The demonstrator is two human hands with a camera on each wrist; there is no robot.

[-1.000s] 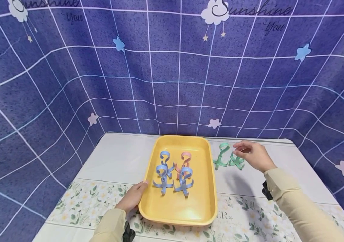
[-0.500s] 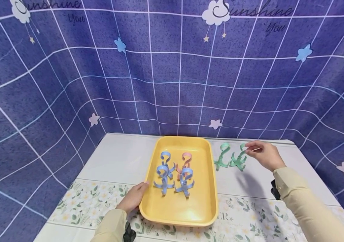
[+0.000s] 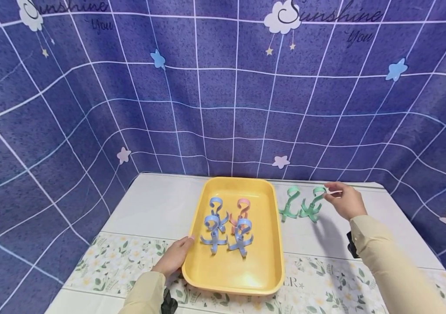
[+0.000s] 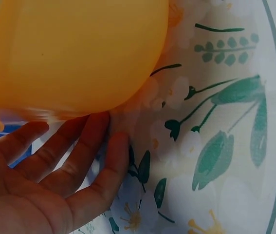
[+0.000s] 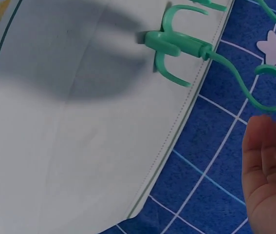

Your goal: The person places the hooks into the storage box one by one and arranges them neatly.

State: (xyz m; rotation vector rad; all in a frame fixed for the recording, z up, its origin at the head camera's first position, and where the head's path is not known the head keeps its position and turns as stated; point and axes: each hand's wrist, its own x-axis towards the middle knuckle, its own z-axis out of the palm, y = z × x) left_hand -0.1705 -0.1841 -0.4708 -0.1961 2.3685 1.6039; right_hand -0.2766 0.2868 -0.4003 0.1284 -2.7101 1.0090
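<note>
Table (image 3: 156, 200): one green hook (image 3: 287, 210) stands between the tray (image 3: 235, 274) of hooks (image 3: 214, 241) and the right fingers (image 5: 255, 141), parted beside another hook (image 3: 310, 211); left fingers (image 4: 80, 155) spread against tray

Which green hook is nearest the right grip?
The rightmost green hook: its curl is beside the right grip, while the other green hook stands nearer the yellow tray.
</note>
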